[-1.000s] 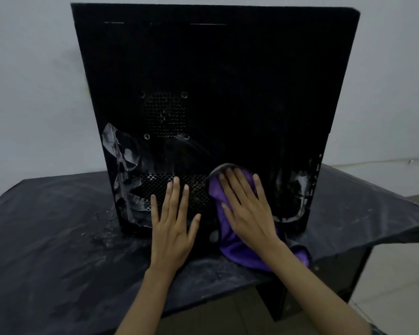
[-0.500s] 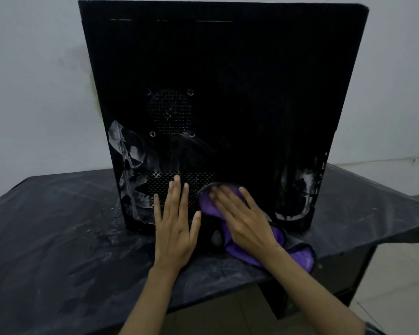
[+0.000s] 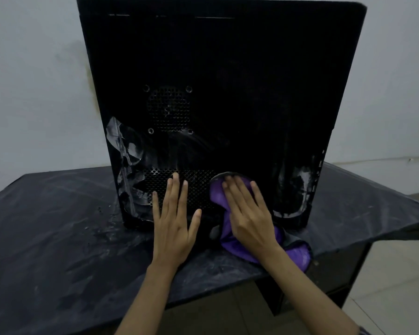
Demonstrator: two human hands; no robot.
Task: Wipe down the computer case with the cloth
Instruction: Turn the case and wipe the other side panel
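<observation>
A tall black computer case stands upright on the table, its side panel facing me, with two perforated vents and pale smears low at the left and right. My left hand lies flat with fingers spread against the lower vent. My right hand presses a purple cloth flat against the panel's lower middle. The cloth's tail drapes down onto the table edge.
The dark table is streaked with white residue and has wet spots by the case's lower left corner. A pale wall stands close behind. The table's near edge runs just under my wrists, and tiled floor shows at the right.
My right hand slid the cloth down and left, then back up and slightly right on the lower panel. The left hand stayed flat on the vent. The view shifted a little.
</observation>
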